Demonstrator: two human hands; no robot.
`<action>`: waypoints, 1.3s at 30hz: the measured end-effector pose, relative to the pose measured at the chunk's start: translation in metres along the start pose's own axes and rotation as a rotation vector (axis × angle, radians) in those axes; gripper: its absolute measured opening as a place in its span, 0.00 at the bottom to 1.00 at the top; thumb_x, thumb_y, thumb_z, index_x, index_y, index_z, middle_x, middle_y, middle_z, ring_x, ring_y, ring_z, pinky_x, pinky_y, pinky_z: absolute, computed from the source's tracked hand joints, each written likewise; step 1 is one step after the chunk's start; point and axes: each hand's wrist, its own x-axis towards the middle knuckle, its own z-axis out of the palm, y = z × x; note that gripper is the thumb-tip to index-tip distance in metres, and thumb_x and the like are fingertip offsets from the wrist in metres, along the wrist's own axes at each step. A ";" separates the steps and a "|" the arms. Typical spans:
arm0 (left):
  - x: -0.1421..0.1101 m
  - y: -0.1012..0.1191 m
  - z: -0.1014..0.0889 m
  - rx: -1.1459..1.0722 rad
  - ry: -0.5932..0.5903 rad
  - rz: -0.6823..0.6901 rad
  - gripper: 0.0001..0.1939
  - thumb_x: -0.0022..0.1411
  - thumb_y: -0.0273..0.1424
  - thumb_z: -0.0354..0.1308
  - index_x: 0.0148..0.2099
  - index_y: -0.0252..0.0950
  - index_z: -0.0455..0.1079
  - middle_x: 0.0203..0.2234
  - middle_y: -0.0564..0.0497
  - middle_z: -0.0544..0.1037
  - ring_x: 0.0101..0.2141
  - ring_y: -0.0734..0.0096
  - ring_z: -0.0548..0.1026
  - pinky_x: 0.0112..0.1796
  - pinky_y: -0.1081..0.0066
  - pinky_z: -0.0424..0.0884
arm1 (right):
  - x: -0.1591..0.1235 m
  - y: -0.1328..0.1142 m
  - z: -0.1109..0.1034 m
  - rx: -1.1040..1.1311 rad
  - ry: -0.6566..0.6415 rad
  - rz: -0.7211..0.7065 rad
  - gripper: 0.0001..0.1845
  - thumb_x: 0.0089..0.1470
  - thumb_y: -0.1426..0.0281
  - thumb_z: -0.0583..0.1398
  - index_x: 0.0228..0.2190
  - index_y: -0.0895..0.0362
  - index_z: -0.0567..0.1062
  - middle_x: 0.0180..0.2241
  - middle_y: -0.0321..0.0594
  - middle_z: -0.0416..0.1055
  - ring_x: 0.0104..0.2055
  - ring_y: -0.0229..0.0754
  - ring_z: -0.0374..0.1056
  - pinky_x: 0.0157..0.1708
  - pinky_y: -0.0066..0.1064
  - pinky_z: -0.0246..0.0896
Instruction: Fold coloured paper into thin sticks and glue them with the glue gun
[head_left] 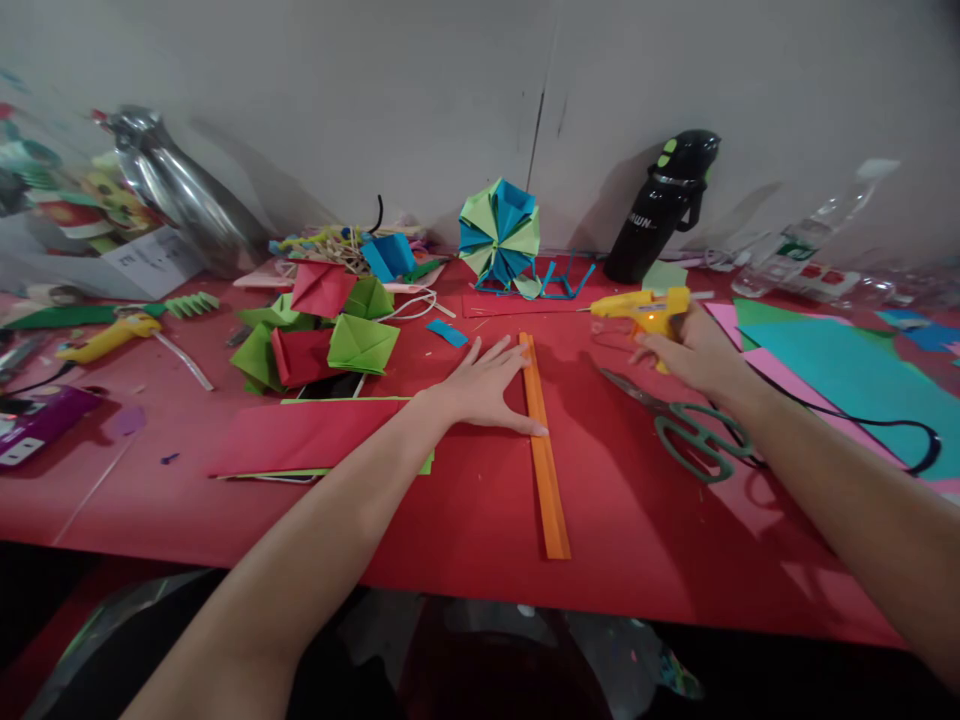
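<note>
A long orange folded paper strip (548, 490) lies lengthwise on the red table (465, 530). My left hand (487, 390) is spread flat beside it, with the thumb and fingertips touching the strip. In my right hand (697, 350) is a yellow hot glue gun (637, 308), its nozzle pointing left above the table. Green-handled scissors (701, 440) lie just below that hand, partly hidden by my right forearm. Left of my left hand are stacked red and green paper sheets (300, 437).
Folded red and green paper pieces (364, 343) pile up at centre left. A blue and green paper wheel (499, 235) stands at the back. Also there are a black bottle (660, 205), a clear bottle (810, 235), a steel jug (184, 190), a second glue gun (112, 337) and coloured sheets (847, 375).
</note>
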 end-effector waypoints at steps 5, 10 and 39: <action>0.000 0.001 -0.001 0.001 -0.003 -0.017 0.55 0.50 0.65 0.57 0.71 0.37 0.55 0.73 0.42 0.45 0.72 0.46 0.37 0.67 0.44 0.26 | 0.003 -0.036 0.015 0.211 -0.347 0.013 0.09 0.53 0.67 0.62 0.36 0.56 0.70 0.26 0.40 0.72 0.28 0.43 0.67 0.32 0.36 0.62; -0.001 0.002 -0.001 -0.004 -0.010 -0.025 0.55 0.50 0.65 0.57 0.71 0.36 0.54 0.73 0.40 0.44 0.72 0.48 0.37 0.67 0.43 0.26 | 0.014 -0.040 0.027 0.150 -0.377 0.015 0.06 0.54 0.67 0.62 0.30 0.54 0.69 0.21 0.34 0.65 0.23 0.39 0.62 0.26 0.33 0.58; -0.002 0.003 -0.002 -0.030 -0.009 -0.028 0.56 0.48 0.67 0.57 0.70 0.37 0.56 0.73 0.40 0.44 0.71 0.45 0.38 0.66 0.43 0.26 | 0.008 -0.040 0.038 0.015 -0.401 -0.058 0.13 0.57 0.64 0.59 0.45 0.53 0.67 0.27 0.35 0.67 0.26 0.43 0.65 0.30 0.37 0.64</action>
